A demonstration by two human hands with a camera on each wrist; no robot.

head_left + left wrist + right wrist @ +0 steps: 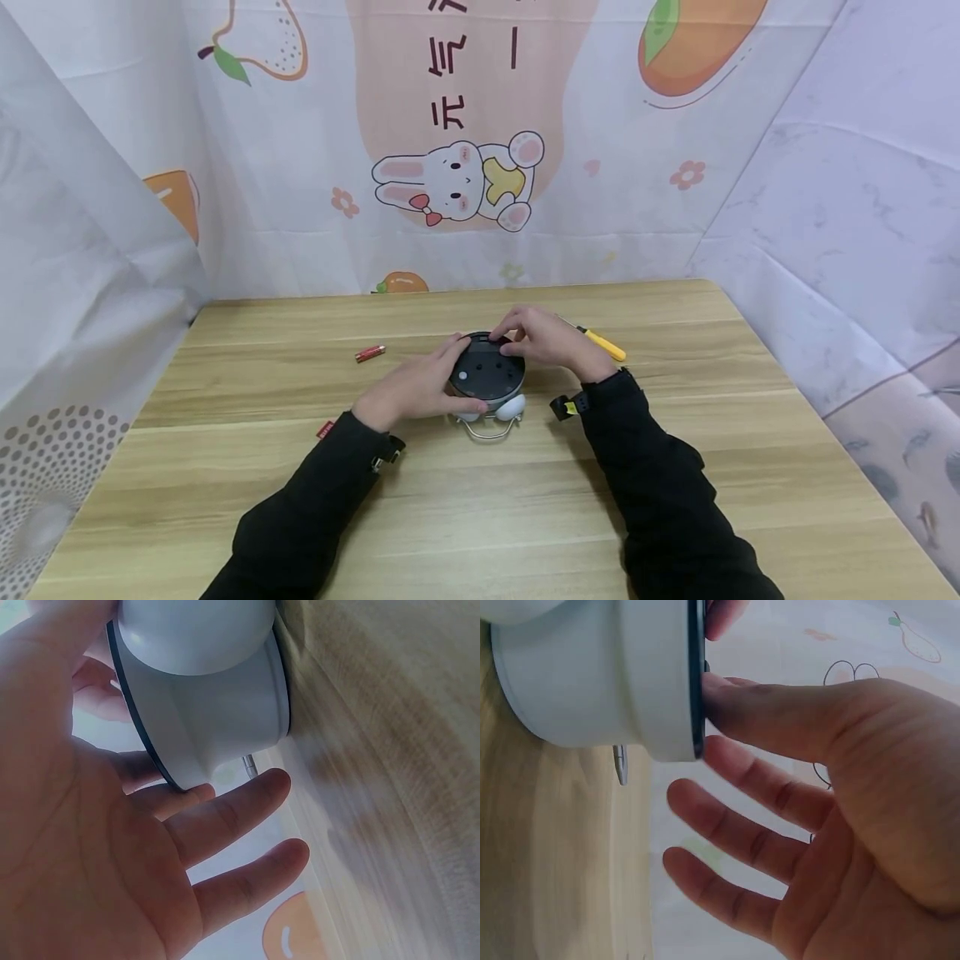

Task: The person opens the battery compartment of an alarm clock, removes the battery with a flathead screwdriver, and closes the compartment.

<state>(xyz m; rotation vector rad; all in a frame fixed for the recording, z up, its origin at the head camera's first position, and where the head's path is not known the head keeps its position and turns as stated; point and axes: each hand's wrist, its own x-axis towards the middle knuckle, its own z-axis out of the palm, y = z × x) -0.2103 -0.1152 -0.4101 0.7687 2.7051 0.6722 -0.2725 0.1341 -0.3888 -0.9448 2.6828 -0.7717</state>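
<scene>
A white twin-bell alarm clock [487,375] lies face down on the wooden table, its black back up and its bells and wire handle towards me. My left hand [416,387] holds it from the left, thumb by the bells and forefinger at the far rim; its other fingers extend loosely in the left wrist view. On the back's far right part, the thumb and forefinger of my right hand [547,337] touch near a small recess. In the right wrist view that thumb [757,712] presses the black back, while the other fingers stay spread. Whether anything sits under the fingertips is hidden.
A red battery [371,353] lies left of the clock. Another small red object [325,429] shows partly beside the left sleeve. Behind the right hand lies a screwdriver with a yellow handle [606,345]. A printed curtain [300,183] hangs along the table's far edge.
</scene>
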